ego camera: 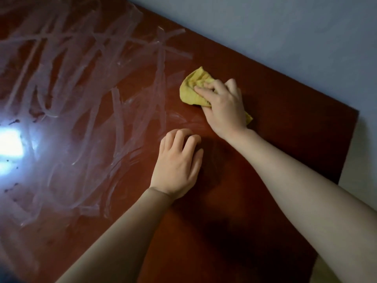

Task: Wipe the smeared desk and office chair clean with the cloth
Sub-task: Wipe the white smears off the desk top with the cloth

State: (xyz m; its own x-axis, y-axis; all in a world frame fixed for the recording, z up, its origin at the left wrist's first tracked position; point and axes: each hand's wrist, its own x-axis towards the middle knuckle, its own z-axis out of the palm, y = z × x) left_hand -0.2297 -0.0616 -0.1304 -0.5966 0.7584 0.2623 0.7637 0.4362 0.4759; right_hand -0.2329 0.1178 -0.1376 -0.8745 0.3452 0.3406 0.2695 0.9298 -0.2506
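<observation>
A glossy reddish-brown desk (275,123) fills the view. White smears (85,64) streak its left and middle parts. A crumpled yellow cloth (193,86) lies on the desk right of the smears, near the far edge. My right hand (224,107) presses down on the cloth with fingers curled into its folds; part of the cloth sticks out behind the wrist. My left hand (177,162) rests on the bare desk nearer to me, fingers bent with tips on the wood, holding nothing. The office chair is out of view.
A pale wall (285,37) runs along the desk's far edge. The desk's right end (350,144) drops off to a light floor or wall strip. A bright light reflection (10,146) glares at the left, with small dark specks around it.
</observation>
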